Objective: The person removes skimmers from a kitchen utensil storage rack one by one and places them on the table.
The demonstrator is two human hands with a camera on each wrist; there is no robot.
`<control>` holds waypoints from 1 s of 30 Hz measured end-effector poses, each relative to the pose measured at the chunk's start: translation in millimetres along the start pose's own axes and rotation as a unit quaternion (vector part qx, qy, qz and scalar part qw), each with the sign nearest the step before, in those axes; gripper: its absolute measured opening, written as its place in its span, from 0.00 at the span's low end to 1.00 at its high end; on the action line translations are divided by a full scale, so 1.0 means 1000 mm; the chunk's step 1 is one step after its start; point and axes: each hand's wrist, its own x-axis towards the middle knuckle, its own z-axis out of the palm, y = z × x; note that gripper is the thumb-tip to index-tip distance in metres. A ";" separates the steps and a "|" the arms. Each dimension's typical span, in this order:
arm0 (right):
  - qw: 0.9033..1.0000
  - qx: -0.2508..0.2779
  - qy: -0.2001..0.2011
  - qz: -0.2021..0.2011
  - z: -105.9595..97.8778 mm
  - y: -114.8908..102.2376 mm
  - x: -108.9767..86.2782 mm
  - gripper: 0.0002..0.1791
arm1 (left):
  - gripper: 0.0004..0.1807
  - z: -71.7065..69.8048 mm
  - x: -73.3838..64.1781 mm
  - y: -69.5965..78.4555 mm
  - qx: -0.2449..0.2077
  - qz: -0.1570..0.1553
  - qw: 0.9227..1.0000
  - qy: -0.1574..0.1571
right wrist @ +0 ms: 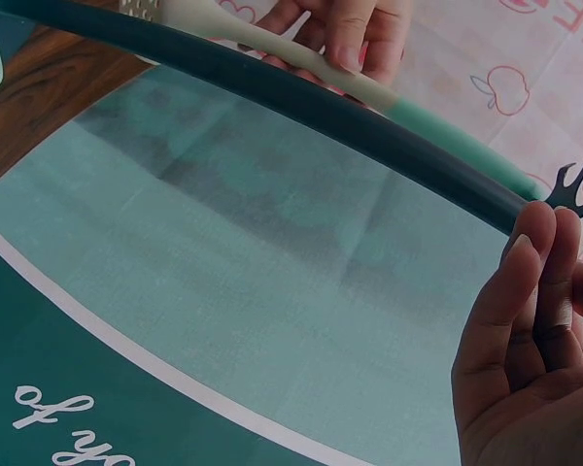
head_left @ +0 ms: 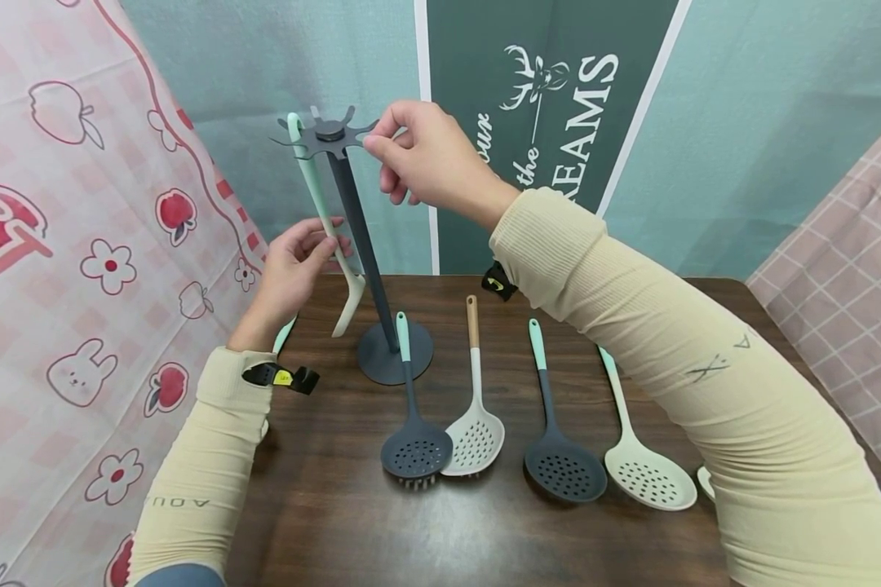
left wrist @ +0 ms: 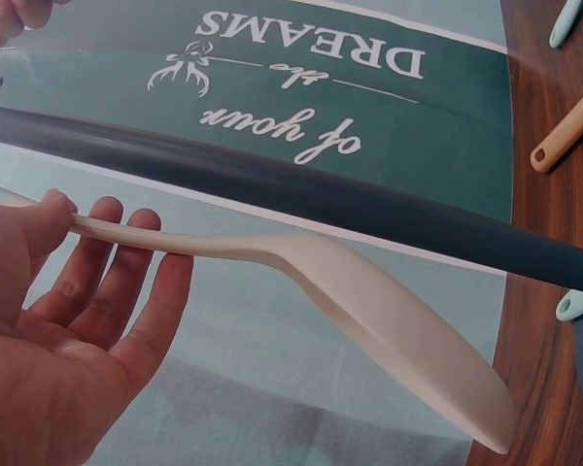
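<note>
A cream skimmer with a mint handle (head_left: pixel 310 175) hangs by its handle's end from the dark utensil stand (head_left: pixel 356 220), on the left side of its hooked top. My left hand (head_left: pixel 297 257) pinches the lower handle between thumb and fingers. In the left wrist view, the skimmer's head (left wrist: pixel 389 320) tilts away from the post, seen side-on. My right hand (head_left: pixel 429 155) pinches a hook on the right of the stand's top. From the right wrist view, the right fingertips (right wrist: pixel 536 221) meet at the post's upper end, and the hook between them is mostly hidden.
Below the stand's round base (head_left: pixel 389 371) lie a grey skimmer (head_left: pixel 416 451) and a white wood-handled skimmer (head_left: pixel 484 436), overlapping. Farther right are a dark skimmer (head_left: pixel 565 473) and a cream one (head_left: pixel 649 477). A mint handle (head_left: pixel 285 334) shows behind the left wrist.
</note>
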 end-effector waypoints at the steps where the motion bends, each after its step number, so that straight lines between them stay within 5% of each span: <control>1: 1.000 0.000 0.000 0.000 0.000 0.000 0.000 0.09 | 0.16 0.000 0.000 0.000 0.002 -0.001 1.000 0.001; 11: 1.000 0.006 0.000 0.002 0.000 0.002 0.001 0.09 | 0.15 -0.001 0.000 0.000 0.020 -0.004 1.000 0.011; 30: 1.000 0.006 0.000 -0.004 -0.001 0.003 0.001 0.08 | 0.14 -0.005 -0.001 -0.003 -0.015 0.013 0.999 0.028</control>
